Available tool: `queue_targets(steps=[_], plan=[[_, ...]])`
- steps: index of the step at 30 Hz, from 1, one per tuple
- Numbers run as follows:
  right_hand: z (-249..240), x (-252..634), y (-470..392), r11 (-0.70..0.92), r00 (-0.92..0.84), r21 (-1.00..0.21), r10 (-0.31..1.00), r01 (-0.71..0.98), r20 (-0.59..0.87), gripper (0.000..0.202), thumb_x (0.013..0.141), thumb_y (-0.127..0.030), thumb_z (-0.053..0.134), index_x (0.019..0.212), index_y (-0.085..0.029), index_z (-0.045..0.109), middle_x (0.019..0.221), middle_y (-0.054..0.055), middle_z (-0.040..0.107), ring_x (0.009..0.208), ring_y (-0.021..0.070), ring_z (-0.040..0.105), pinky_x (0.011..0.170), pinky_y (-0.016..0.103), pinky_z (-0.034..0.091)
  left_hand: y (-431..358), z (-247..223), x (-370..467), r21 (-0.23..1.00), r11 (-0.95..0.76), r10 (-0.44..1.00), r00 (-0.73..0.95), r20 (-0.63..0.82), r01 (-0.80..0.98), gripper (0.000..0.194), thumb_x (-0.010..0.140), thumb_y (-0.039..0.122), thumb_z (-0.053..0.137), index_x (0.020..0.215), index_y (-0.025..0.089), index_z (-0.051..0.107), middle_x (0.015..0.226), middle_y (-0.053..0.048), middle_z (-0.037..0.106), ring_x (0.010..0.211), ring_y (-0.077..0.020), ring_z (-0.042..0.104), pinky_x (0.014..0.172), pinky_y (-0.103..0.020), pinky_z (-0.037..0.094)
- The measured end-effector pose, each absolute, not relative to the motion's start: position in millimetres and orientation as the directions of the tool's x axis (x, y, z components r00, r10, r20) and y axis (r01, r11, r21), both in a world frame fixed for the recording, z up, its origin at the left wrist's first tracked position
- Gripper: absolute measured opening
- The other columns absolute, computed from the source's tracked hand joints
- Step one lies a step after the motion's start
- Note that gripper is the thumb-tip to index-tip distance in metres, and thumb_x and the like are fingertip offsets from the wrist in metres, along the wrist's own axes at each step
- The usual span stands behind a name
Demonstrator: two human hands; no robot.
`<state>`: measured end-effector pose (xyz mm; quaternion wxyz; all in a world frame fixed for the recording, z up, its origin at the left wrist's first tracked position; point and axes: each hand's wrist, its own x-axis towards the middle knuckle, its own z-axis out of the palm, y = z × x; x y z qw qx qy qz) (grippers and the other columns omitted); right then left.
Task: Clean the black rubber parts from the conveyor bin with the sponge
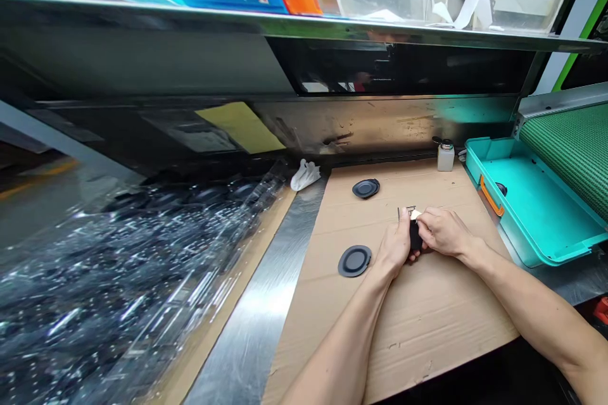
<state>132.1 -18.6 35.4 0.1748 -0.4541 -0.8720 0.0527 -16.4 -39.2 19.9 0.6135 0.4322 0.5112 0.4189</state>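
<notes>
The left hand (395, 247) clasps the black part (415, 236) over the cardboard (437, 310), nearer its right edge; the right hand (441, 230) meets the part's upper end, what it pinches unclear.

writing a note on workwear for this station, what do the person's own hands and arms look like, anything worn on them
The left hand and right hand are bare, with no gloves. The left forearm and right forearm show no sleeve, watch, bracelet or marking within the picture. Some fingers are hidden, so rings cannot be ruled out.
</notes>
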Motion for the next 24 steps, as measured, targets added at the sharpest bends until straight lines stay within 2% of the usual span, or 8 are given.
queue_targets(steps=[6,9,10,13,15,17,20,24], plan=[[37.5,134.0,-16.6,0.581,-0.471,-0.377,0.811,0.722,0.348,0.024,0.101,-0.021,0.047,0.092,-0.019,0.069,0.088,0.004,0.067,0.078,0.0140,0.060,0.073,0.024,0.042,-36.1,22.8,-21.0,0.974,0.212,0.970,0.136,-0.200,-0.083,0.075,0.090,0.078,0.038,0.071,0.013,0.070,0.055,-0.008,0.064,0.040,-0.0134,0.052,0.040,-0.024,0.041],[43.7,146.1,-9.3,0.474,-0.305,-0.418,0.860,0.775,0.410,0.028,0.102,-0.024,0.044,0.095,-0.019,0.071,0.090,0.006,0.070,0.084,0.0163,0.063,0.077,0.025,0.043,-33.2,24.4,-26.7,0.995,0.025,1.000,-0.017,-0.026,-0.092,0.051,0.079,0.059,0.075,0.106,0.016,0.075,0.083,-0.006,0.072,0.070,-0.0174,0.067,0.066,-0.025,0.054],[45.6,151.4,-6.4,0.402,-0.243,-0.403,0.888,0.822,0.391,0.028,0.101,-0.024,0.045,0.093,-0.019,0.071,0.091,0.006,0.071,0.085,0.0175,0.064,0.077,0.026,0.043,-33.1,24.9,-28.7,0.996,-0.044,0.994,-0.100,0.036,-0.079,0.056,0.070,0.047,0.087,0.116,0.020,0.073,0.096,-0.006,0.073,0.088,-0.0207,0.069,0.079,-0.026,0.055],[47.3,165.3,1.8,0.180,-0.124,-0.272,0.970,0.945,0.211,0.028,0.098,-0.025,0.047,0.084,-0.019,0.071,0.089,0.009,0.073,0.083,0.0211,0.065,0.071,0.029,0.039,-36.3,27.9,-32.3,0.986,-0.160,0.961,-0.238,0.142,-0.057,0.085,0.053,0.024,0.098,0.130,0.027,0.064,0.130,-0.008,0.065,0.136,-0.0296,0.049,0.115,-0.031,0.038],[44.5,170.5,5.8,0.088,-0.073,-0.177,0.993,0.980,0.092,0.028,0.097,-0.026,0.048,0.082,-0.019,0.071,0.089,0.012,0.074,0.083,0.0232,0.066,0.068,0.030,0.037,-39.9,31.1,-32.0,0.978,-0.170,0.964,-0.227,0.138,-0.124,0.087,0.056,0.024,0.096,0.134,0.028,0.059,0.142,-0.009,0.058,0.149,-0.0304,0.034,0.124,-0.034,0.027],[40.9,171.7,8.0,0.082,-0.074,-0.158,0.996,0.984,0.053,0.028,0.096,-0.026,0.048,0.082,-0.018,0.071,0.088,0.013,0.074,0.083,0.0236,0.066,0.068,0.030,0.036,-42.7,34.3,-30.7,0.962,-0.170,0.967,-0.223,0.122,-0.212,0.081,0.062,0.028,0.094,0.135,0.027,0.057,0.142,-0.010,0.058,0.152,-0.0296,0.029,0.125,-0.035,0.025],[40.8,166.1,6.4,0.205,-0.157,-0.349,0.975,0.914,0.160,0.030,0.097,-0.028,0.047,0.084,-0.018,0.072,0.086,0.010,0.073,0.081,0.0207,0.064,0.071,0.029,0.037,-43.4,35.8,-29.6,0.959,-0.219,0.944,-0.288,0.161,-0.182,0.075,0.067,0.035,0.091,0.133,0.024,0.058,0.128,-0.012,0.066,0.146,-0.0295,0.040,0.122,-0.036,0.031],[50.9,147.4,-5.9,0.247,-0.171,-0.783,0.968,0.571,0.181,0.034,0.094,-0.043,0.051,0.081,-0.017,0.070,0.074,0.001,0.065,0.070,0.0153,0.055,0.065,0.026,0.038,-39.3,28.2,-31.5,0.898,-0.314,0.890,-0.235,0.391,0.308,0.101,0.059,0.045,0.094,0.144,0.020,0.045,0.119,-0.011,0.070,0.128,-0.0316,0.057,0.114,-0.044,0.041]])
